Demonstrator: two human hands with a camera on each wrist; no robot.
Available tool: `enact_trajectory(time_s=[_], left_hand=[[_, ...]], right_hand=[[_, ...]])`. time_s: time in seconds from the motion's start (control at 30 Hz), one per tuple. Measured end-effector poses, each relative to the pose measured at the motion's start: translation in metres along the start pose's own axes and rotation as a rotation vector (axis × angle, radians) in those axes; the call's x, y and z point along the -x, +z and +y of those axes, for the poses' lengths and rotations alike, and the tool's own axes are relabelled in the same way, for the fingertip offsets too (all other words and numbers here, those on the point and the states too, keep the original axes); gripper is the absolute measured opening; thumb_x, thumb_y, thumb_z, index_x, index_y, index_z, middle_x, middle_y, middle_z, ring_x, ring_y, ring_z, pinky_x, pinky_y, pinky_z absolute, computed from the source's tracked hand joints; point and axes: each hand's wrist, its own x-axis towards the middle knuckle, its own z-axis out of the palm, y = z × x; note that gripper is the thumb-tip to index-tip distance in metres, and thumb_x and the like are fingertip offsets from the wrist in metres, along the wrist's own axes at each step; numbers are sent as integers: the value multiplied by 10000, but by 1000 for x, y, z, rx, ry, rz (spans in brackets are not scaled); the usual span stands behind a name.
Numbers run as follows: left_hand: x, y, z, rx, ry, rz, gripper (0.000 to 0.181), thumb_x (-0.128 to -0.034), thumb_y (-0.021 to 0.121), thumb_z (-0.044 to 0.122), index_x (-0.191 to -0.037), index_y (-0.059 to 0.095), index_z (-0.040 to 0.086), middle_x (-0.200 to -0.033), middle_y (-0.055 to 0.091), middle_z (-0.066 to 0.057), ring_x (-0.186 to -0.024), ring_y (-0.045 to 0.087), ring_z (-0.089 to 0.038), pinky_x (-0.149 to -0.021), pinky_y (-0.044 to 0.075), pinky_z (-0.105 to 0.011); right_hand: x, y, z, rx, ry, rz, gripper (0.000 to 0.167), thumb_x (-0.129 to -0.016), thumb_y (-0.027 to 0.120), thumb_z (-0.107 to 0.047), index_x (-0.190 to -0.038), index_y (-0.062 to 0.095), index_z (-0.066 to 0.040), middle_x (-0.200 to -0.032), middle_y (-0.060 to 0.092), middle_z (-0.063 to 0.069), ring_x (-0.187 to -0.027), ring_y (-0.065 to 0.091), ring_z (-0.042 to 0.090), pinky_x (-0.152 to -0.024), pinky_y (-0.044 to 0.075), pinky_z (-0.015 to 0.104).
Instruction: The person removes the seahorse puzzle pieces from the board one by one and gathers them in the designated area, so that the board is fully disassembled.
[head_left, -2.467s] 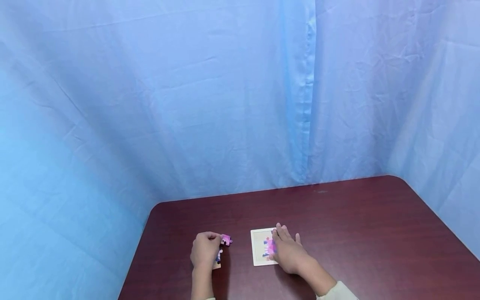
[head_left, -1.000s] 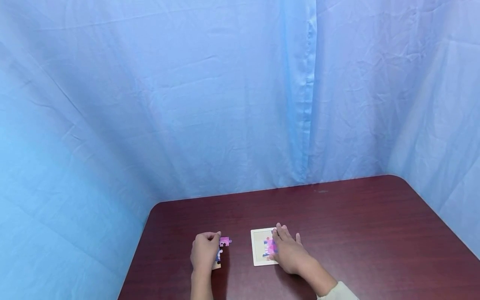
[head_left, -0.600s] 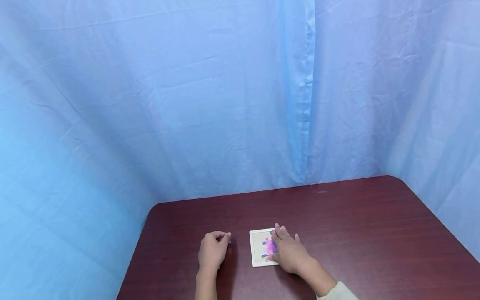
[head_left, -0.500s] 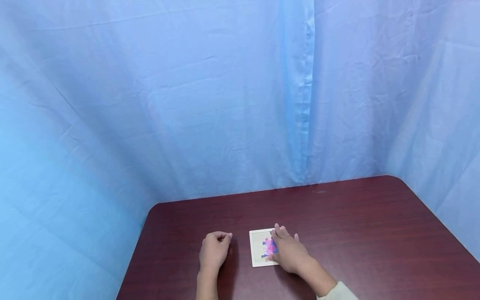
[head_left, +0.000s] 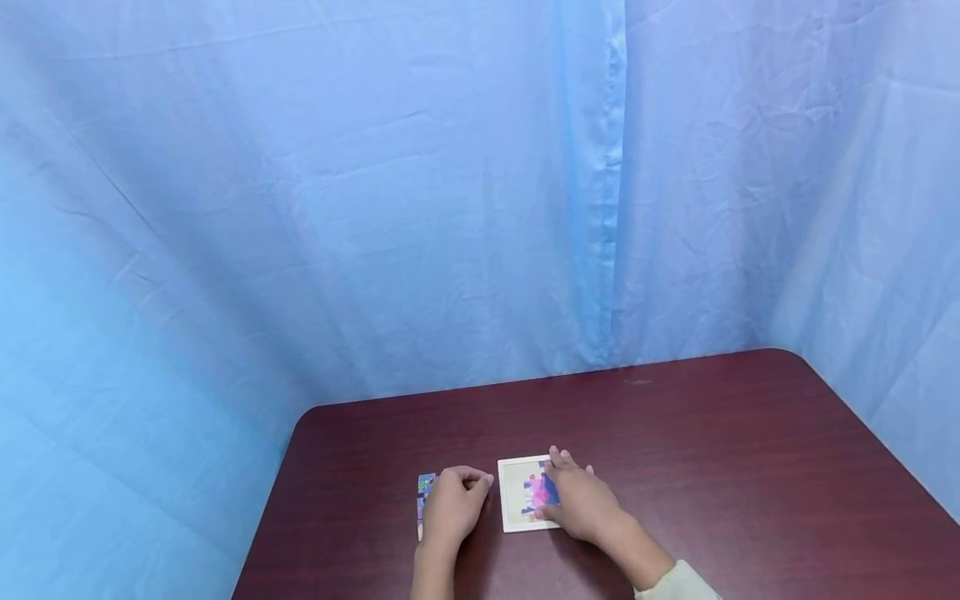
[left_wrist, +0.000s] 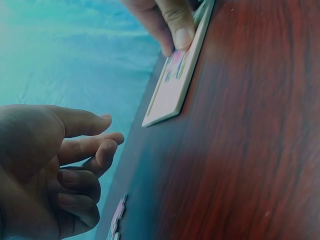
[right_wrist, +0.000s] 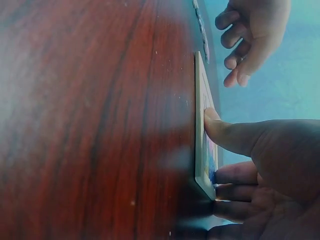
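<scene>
A square white puzzle tray (head_left: pixel 514 521) lies on the table with pink and blue jigsaw pieces (head_left: pixel 534 493) set in it. My right hand (head_left: pixel 587 500) rests on its right side, fingers fairly straight, the thumb touching the near part and the palm covering the rest. My left hand (head_left: pixel 453 507) hovers just left of the tray. In the left wrist view its thumb and fingers (left_wrist: pixel 70 150) are loosely bent, with nothing seen between the tips. Loose puzzle pieces (head_left: pixel 426 483) lie left of and partly behind that hand; in the left wrist view those puzzle pieces (left_wrist: pixel 118 216) lie flat.
The dark red wooden table (head_left: pixel 675 442) has rounded far corners. Blue cloth curtains (head_left: pixel 450 208) hang behind it and along both sides. A pale sleeve (head_left: pixel 678 583) covers the right forearm.
My left hand has moved right, away from the loose pieces toward the tray, uncovering blue pieces on its left. The right hand stays on the tray almost unmoved.
</scene>
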Motion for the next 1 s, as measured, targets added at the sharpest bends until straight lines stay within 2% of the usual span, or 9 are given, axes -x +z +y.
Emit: enact_trajectory(time_s=[0.2, 0.33, 0.53, 0.63, 0.8, 1.0], left_hand=[[1, 10, 5, -8, 81, -39, 78, -934, 779, 221, -926, 806, 148, -730, 650, 88, -643, 532, -57, -608, 428, -265], [2, 17, 7, -39, 144, -60, 118, -912, 801, 221, -991, 810, 134, -757, 630, 104, -656, 511, -20, -616, 424, -248], [4, 26, 9, -106, 227, -50, 203, -874, 829, 209, -1055, 803, 122, -849, 636, 57, -721, 510, -6, -660, 442, -258], [5, 30, 11, -132, 249, -39, 263, -847, 839, 207, -1090, 803, 113, -870, 634, 47, -728, 509, -19, -656, 441, -268], [5, 38, 14, -151, 253, -53, 355, -831, 847, 198, -1173, 795, 119, -881, 621, 46, -713, 511, -40, -642, 434, -270], [4, 46, 18, -207, 270, -66, 413, -833, 854, 200, -1234, 786, 129, -911, 652, 12, -725, 594, -108, -662, 485, -320]], right_hand=[[-1, -1, 0, 30, -6, 2, 742, -826, 898, -298, -1380, 619, 110, -1602, 472, 290, -1517, 443, 457, -1150, 396, 701], [-2, 0, 1, 40, -4, -1, 737, -819, 903, -316, -1363, 637, 103, -1603, 474, 284, -1519, 443, 454, -1148, 398, 701], [-2, -3, -1, 36, 5, -9, 702, -817, 904, -316, -1334, 662, 94, -1601, 476, 285, -1520, 441, 453, -1152, 394, 700], [-1, -3, -2, 41, 1, -8, 670, -814, 907, -306, -1302, 680, 93, -1593, 482, 292, -1511, 449, 462, -1144, 399, 705], [-2, -1, 0, 52, -3, -6, 672, -812, 907, -329, -1296, 688, 83, -1593, 486, 288, -1508, 455, 458, -1139, 407, 702], [-3, -1, 1, 53, -16, 8, 661, -798, 918, -319, -1274, 697, 83, -1581, 499, 290, -1496, 470, 464, -1126, 417, 708]])
